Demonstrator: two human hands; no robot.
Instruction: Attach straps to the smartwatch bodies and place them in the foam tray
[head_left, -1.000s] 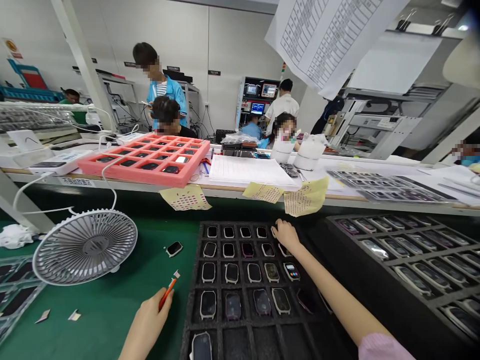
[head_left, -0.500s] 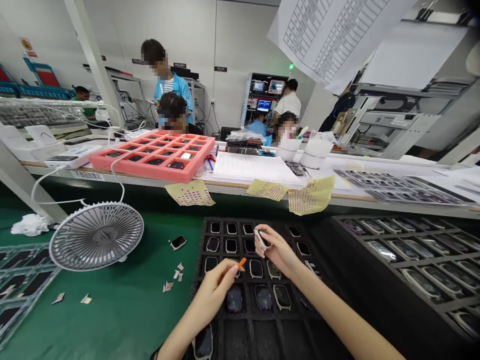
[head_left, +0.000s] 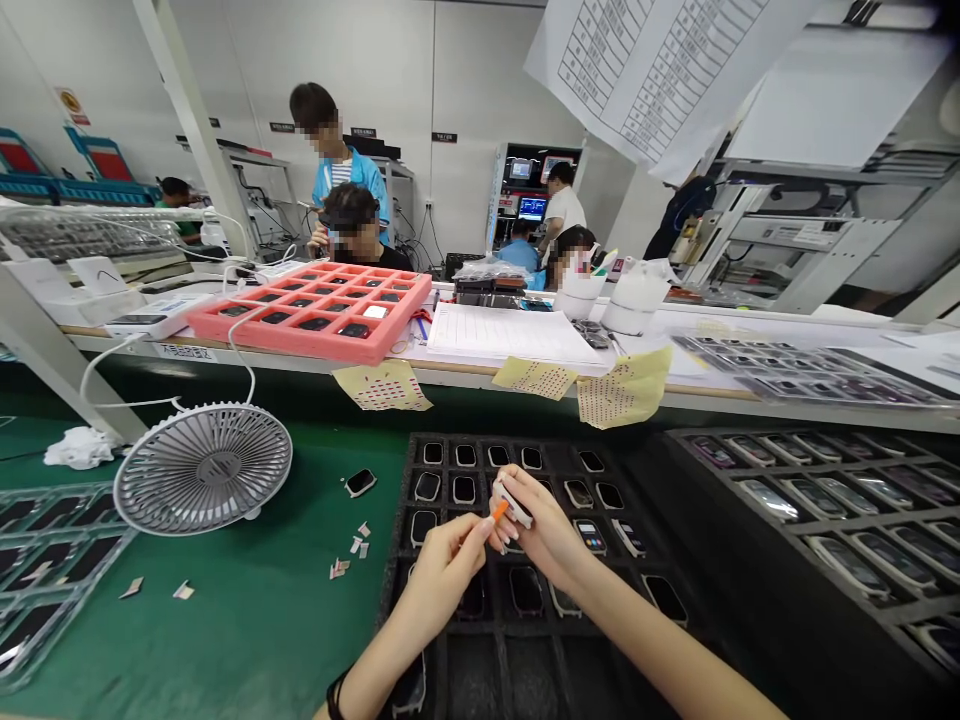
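Above a black foam tray (head_left: 474,672) of smartwatch cases, my two hands meet. My left hand (head_left: 448,562) pinches a small orange plastic stick (head_left: 500,510), its tip at the side of a watch case. That pale-rimmed watch case (head_left: 517,505) sits tilted in the fingers of my right hand (head_left: 547,525), its screen turned out of sight. Whether the stick touches the case, I cannot tell. Beneath my hands and forearms some tray compartments are hidden. One watch (head_left: 589,537) in the tray, right of my right hand, shows a lit screen with coloured icons.
A round grey fan (head_left: 206,468) stands at left on the green mat (head_left: 247,620). Near it lie a loose watch (head_left: 361,483) and small paper scraps (head_left: 340,569). A second foam tray (head_left: 840,560) is at right. Over the mat runs a shelf holding a pink foam tray (head_left: 375,345).
My right hand has brought the watch case left and down to my left hand. The orange stick has moved slightly right and up, to the side of the case.
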